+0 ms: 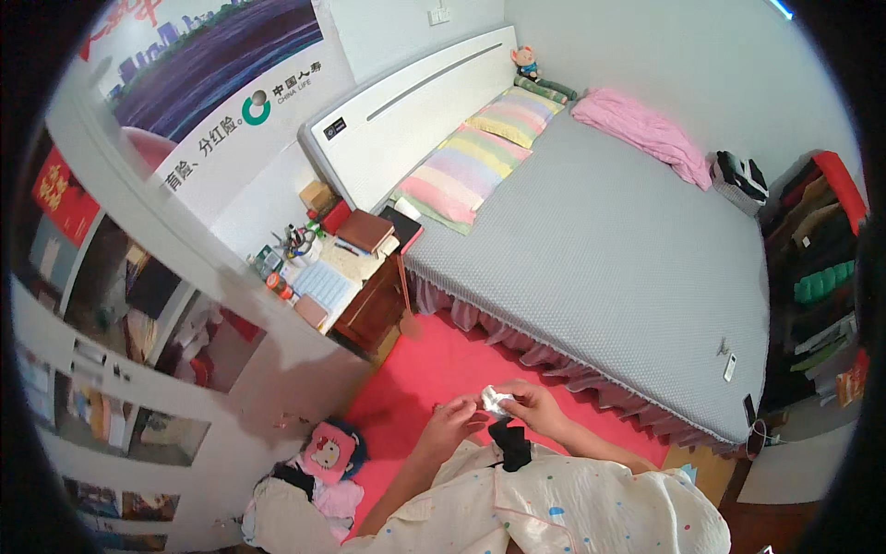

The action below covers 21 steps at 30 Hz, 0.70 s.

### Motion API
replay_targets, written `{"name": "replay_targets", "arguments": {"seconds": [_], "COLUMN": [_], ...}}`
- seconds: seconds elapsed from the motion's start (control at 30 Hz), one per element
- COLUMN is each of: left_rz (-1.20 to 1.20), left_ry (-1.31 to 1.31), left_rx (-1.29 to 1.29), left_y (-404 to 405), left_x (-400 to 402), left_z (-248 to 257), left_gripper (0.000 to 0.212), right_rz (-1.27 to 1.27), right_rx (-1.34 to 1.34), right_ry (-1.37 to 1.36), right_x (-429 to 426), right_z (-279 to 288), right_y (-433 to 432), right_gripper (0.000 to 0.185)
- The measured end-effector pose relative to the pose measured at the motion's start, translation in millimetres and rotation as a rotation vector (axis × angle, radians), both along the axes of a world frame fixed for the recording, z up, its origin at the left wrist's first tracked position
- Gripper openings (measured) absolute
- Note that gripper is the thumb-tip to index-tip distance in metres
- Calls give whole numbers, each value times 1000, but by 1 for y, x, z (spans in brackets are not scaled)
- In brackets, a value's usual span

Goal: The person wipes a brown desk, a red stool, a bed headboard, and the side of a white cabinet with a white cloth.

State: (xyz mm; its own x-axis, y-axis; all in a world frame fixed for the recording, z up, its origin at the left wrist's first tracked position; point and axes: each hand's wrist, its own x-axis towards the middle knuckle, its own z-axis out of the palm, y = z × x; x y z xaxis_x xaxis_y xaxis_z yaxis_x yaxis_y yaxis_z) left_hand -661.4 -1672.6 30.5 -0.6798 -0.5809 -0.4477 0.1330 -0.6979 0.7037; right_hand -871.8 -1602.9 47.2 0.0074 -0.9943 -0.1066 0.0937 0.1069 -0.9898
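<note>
A small crumpled white cloth or paper (496, 400) is held between the fingers of my right hand (534, 407). Close to its left side is my left hand (457, 417), fingertips bent near one another; whether they pinch a thin edge of it is too small to tell. Below both hands a black cloth piece (511, 445) lies on the cream fabric with coloured dots (595, 495) that covers my lap.
Ahead is a bed with a grey cover (623, 242). A small desk (353, 266) with books and a keyboard stands at the left, beside glass-door cabinets (277, 367). Clothes (277, 509) and a pink Hello Kitty item (332, 450) lie low on the left.
</note>
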Motion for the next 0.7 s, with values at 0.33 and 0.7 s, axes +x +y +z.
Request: {"name": "replay_targets", "arguments": {"seconds": [0.33, 0.7], "left_rz": [-262, -305], "left_ry": [-24, -19], "left_rx": [-101, -42], "left_y": [-182, -230], "left_x": [-29, -147], "left_z": [19, 25], "left_gripper": [29, 36], "right_rz": [-207, -325], "right_rx": [-41, -29], "right_ry": [123, 188], "right_x": [-12, -120], "right_z": [26, -7], "right_y": [-127, -184], "right_gripper": [30, 29]}}
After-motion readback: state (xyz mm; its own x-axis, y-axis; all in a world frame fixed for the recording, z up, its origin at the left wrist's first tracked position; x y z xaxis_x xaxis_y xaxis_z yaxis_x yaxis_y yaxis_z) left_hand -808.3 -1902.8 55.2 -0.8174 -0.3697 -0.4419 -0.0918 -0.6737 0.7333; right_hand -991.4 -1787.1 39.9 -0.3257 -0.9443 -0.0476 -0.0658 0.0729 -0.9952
